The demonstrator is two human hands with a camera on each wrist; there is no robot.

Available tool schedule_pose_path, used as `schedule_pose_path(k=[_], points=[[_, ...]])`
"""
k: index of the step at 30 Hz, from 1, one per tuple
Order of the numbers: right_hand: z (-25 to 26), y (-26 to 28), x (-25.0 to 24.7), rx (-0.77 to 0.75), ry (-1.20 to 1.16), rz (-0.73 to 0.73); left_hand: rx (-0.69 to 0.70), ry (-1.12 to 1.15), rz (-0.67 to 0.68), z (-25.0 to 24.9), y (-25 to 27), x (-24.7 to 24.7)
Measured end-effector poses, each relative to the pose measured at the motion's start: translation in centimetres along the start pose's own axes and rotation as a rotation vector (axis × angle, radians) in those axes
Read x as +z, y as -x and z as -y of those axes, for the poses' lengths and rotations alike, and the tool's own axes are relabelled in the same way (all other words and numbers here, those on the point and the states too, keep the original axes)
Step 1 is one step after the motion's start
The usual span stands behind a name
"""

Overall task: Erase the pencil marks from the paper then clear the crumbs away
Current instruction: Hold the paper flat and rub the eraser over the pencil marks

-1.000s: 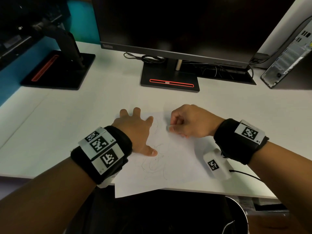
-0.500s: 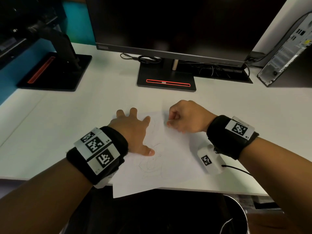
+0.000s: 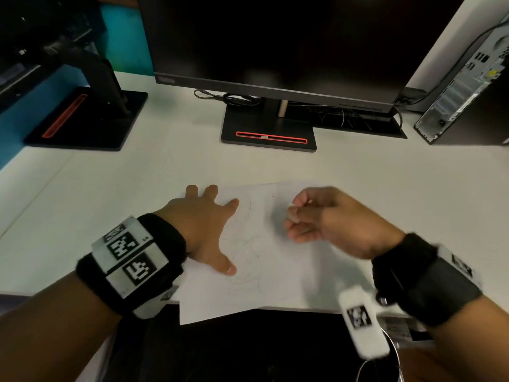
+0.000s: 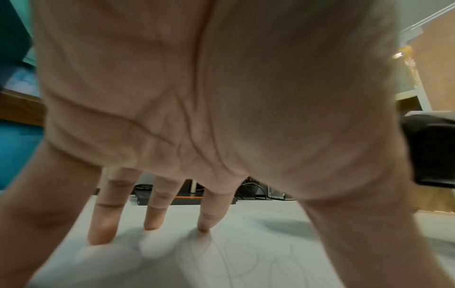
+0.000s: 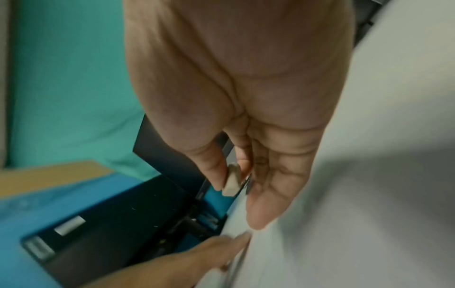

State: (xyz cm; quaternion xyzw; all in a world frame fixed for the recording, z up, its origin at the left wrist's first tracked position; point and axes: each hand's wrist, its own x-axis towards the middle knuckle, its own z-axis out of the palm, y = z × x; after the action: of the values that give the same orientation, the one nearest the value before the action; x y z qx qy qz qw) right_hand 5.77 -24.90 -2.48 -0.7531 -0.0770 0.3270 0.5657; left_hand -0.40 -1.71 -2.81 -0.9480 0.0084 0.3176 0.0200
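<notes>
The paper (image 3: 289, 274) is thin, matt and white, its pencil marks (image 3: 248, 244) faint and grey. The desk (image 3: 110, 194) beneath looks smooth and matt. The eraser (image 5: 231, 180) seems pale, dull rubber, though blur hides its texture. Wristbands (image 3: 165, 244) are black fuzzy cloth. The monitor (image 3: 275, 37) is dark and glossy, its base (image 3: 268, 130) matt black plastic.

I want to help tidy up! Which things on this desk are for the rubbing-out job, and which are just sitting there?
For the job:
white sheet of paper with faint pencil scribbles
small beige eraser, pinched in the right hand
left hand, pressing the paper flat

Just sitting there:
black monitor with red-striped stand
second black monitor stand
grey computer tower
tangled black cables
</notes>
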Motion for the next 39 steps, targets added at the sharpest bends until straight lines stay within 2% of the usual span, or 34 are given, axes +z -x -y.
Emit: schedule_pose_path(k=[3, 5, 6, 7, 9, 11, 13, 14, 16, 20, 22, 23, 25, 28, 30, 31, 33, 36, 37, 39], points=[[-2.2, 3.5, 3.6, 0.209, -0.452, 0.251, 0.011, -0.046, 0.013, 0.0, 0.5, 1.0], [-3.7, 4.5, 5.1, 0.283, -0.552, 0.374, 0.006, -0.060, 0.022, -0.3, 0.6, 1.2], [-4.2, 4.3, 5.1, 0.304, -0.589, 0.369, 0.002, -0.064, 0.028, -0.3, 0.7, 1.2], [-4.5, 3.7, 4.6, 0.310, -0.643, 0.303, -0.001, -0.064, 0.037, -0.4, 0.7, 1.1], [-4.9, 2.3, 2.6, 0.231, -0.837, 0.062, 0.003, -0.063, 0.048, -0.2, 0.8, 1.1], [-4.6, 1.5, 0.7, 0.026, -0.967, -0.245, 0.011, -0.062, 0.045, -0.1, 0.8, 1.1], [-4.2, 2.2, 0.0, -0.154, -1.000, -0.387, 0.013, -0.063, 0.036, 0.0, 0.8, 1.3], [-3.9, 2.9, 0.5, -0.194, -1.002, -0.368, 0.014, -0.065, 0.030, 0.0, 0.8, 1.3], [-3.6, 4.3, 3.3, -0.159, -0.989, -0.233, 0.014, -0.068, 0.023, 0.0, 0.8, 1.5], [-4.7, 5.4, 9.5, 0.134, -0.751, 0.185, 0.014, -0.114, 0.007, 0.2, 0.8, 1.7], [-5.2, 4.6, 9.4, 0.222, -0.787, 0.239, 0.014, -0.133, 0.021, 0.4, 1.0, 1.7], [-5.3, 3.9, 8.5, 0.229, -0.859, 0.206, 0.013, -0.129, 0.031, 0.5, 1.1, 1.7], [-5.3, 2.6, 5.9, 0.179, -0.987, 0.039, 0.012, -0.114, 0.044, 0.8, 1.3, 1.6], [-5.3, 1.7, 1.7, -0.021, -1.102, -0.341, 0.025, -0.101, 0.036, 0.8, 1.3, 1.5], [-4.8, 2.2, 0.6, -0.124, -1.111, -0.471, 0.027, -0.100, 0.028, 0.9, 1.3, 1.6], [-4.4, 2.7, 0.9, -0.160, -1.123, -0.446, 0.029, -0.101, 0.024, 0.9, 1.3, 1.6], [-3.7, 3.7, 3.6, -0.138, -1.114, -0.286, 0.032, -0.096, 0.026, 0.9, 1.3, 1.7], [-3.6, 4.6, 8.9, 0.102, -0.852, 0.075, 0.031, -0.107, 0.014, 0.9, 1.3, 1.9], [-4.1, 4.2, 9.8, 0.175, -0.785, 0.154, 0.031, -0.112, 0.007, 1.0, 1.3, 1.9], [-4.7, 2.9, 9.3, 0.252, -0.840, 0.180, 0.028, -0.097, 0.008, 1.1, 1.5, 2.1]])
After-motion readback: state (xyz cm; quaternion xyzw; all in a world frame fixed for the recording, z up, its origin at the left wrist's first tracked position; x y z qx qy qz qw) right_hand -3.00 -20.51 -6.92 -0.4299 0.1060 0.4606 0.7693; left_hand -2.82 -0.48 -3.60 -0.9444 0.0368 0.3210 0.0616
